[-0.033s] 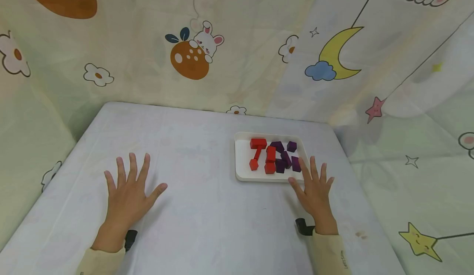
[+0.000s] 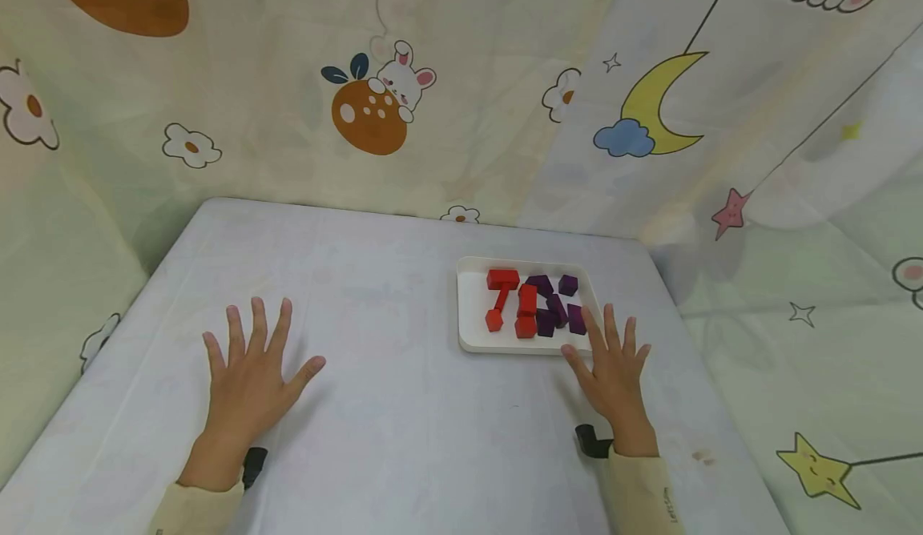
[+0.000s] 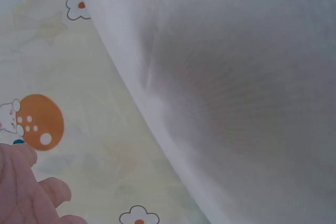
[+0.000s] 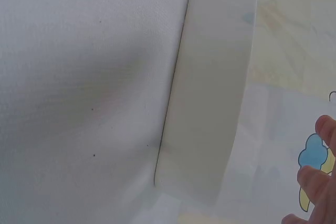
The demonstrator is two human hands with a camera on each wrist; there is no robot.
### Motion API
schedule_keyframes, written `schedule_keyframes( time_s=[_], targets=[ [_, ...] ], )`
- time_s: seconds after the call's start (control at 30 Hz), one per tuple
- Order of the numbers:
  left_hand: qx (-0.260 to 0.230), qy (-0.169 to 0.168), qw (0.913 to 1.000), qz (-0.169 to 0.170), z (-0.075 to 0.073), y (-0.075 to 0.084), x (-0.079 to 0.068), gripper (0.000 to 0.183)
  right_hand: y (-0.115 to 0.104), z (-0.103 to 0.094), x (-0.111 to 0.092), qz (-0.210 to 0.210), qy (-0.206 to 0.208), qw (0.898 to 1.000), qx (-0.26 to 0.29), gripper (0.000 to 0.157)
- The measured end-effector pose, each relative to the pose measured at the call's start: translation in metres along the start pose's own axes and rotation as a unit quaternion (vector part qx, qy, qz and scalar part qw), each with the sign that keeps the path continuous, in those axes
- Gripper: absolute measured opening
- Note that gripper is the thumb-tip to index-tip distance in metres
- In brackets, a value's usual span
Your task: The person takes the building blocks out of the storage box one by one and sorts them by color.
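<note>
My left hand (image 2: 250,387) is held over the left part of the white table, palm down, fingers straight and spread, with nothing in it. My right hand (image 2: 613,375) is likewise spread and holds nothing; its thumb and index fingertip overlap the near right corner of a white tray (image 2: 474,339) in the head view. In the tray, red pieces (image 2: 527,300) lie on the left and middle, one a thin bar with a knobbed end (image 2: 494,320). Several dark purple blocks (image 2: 546,323) lie to their right. Fingertips (image 3: 55,190) show low in the left wrist view, others (image 4: 313,182) at the right wrist view's edge.
The white-covered table (image 2: 389,407) ends at the back against a hanging cloth (image 2: 490,118) printed with cartoons, which also runs down both sides. A black wrist mount (image 2: 593,442) sits on the right wrist, another (image 2: 255,466) on the left.
</note>
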State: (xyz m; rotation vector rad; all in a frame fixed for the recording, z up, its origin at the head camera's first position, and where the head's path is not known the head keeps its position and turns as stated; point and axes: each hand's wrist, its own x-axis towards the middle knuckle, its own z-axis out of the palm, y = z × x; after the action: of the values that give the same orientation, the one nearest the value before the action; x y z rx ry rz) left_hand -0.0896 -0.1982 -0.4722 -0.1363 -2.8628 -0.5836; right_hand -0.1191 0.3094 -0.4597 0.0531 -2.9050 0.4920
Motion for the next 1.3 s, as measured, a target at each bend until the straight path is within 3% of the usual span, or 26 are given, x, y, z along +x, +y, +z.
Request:
schedule_keyframes(
  time_s=[0.47,0.63,0.8,0.97,1.17,1.3],
  targets=[
    [-0.021,0.008,0.9997,0.004,0.006,0.01,0.006,0.097,0.006,0.008,-0.005,0.005,-0.001,1.0,0.014,0.075],
    [-0.033,0.034,0.9989,0.004,0.008,0.017,0.01,0.104,0.008,0.01,-0.002,-0.003,0.017,1.0,0.02,0.067],
    [-0.066,0.068,0.9954,0.016,0.01,0.027,0.016,0.092,0.011,0.01,0.002,-0.034,0.058,0.997,0.035,0.047],
    [-0.121,0.053,0.9911,0.018,0.015,0.047,0.023,0.073,0.013,0.006,0.007,-0.044,0.082,0.994,0.05,0.031],
    [-0.186,0.001,0.9824,0.02,0.031,0.085,0.035,0.057,0.022,0.001,0.016,-0.003,0.085,0.994,0.069,0.023],
    [-0.217,-0.017,0.9755,0.032,0.048,0.112,0.045,0.053,0.033,0.002,0.023,0.024,0.08,0.993,0.08,0.023]
  ],
)
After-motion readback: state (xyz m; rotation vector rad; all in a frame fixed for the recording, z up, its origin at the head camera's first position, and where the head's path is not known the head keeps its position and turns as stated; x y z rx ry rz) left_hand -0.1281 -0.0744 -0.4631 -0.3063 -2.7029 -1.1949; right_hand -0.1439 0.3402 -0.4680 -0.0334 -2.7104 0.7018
